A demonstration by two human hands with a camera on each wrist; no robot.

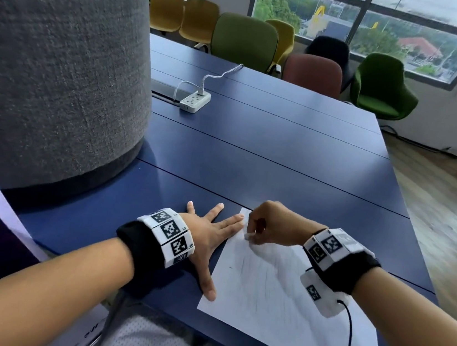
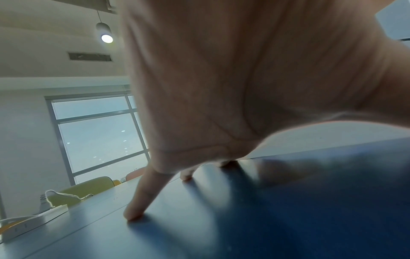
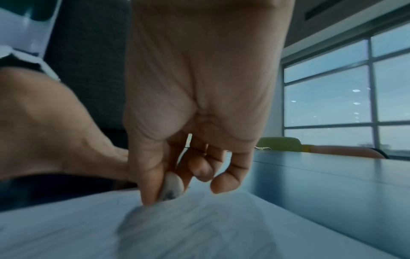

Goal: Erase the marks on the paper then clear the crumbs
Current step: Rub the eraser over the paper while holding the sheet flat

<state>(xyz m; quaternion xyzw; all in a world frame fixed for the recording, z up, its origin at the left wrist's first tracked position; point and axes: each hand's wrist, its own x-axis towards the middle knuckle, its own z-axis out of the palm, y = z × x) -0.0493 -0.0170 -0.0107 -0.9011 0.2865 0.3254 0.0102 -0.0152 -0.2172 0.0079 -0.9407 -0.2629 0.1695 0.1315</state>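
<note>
- Paper (image 1: pixel 287 293) lies flat at the near right of our counter (image 1: pixel 269 137), its near corner reaching the counter's near edge.
- Our left hand (image 1: pixel 207 235) spreads flat, fingers straight, holding down the sheet's left edge.
- Our right hand (image 1: pixel 274 225) has its grip pinched on a small white eraser (image 3: pixel 172 188), tip on the sheet's far left corner.
- Faint pencil marks (image 1: pixel 266 273) remain across the middle, so erasing looks partly done; crumbs are too small to see, and clearing is not yet begun.
- Beyond the sheet's far edge the counter is open; a grey pillar (image 1: pixel 61 63) crowds its left side.
</note>
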